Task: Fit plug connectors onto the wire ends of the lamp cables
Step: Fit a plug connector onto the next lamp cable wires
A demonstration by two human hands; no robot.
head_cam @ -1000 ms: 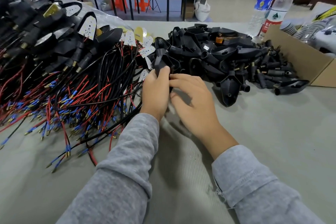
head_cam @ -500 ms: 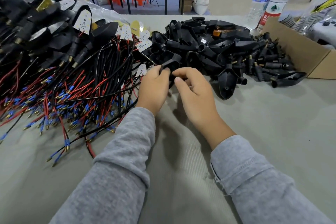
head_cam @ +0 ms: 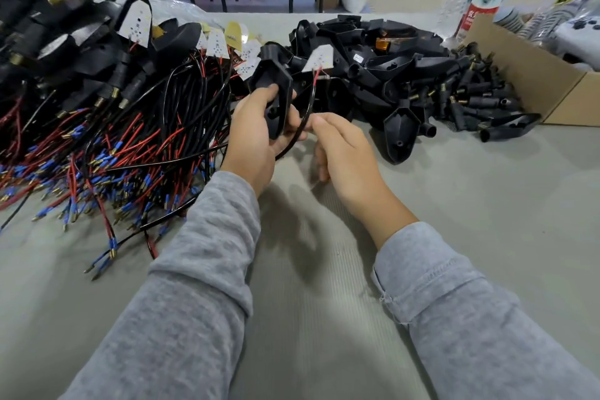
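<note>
Gripping a black housing, left hand; right hand pinches cable, fingertips hidden.

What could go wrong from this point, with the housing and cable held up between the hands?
The black cable bends sharply between the left hand gripping the lamp housing and the right hand; a pull may strain the thin wires at the white LED board. It could also snag the wire pile close by.

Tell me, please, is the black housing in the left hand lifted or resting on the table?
Lifted: the left hand grips the black housing above the table.
</note>
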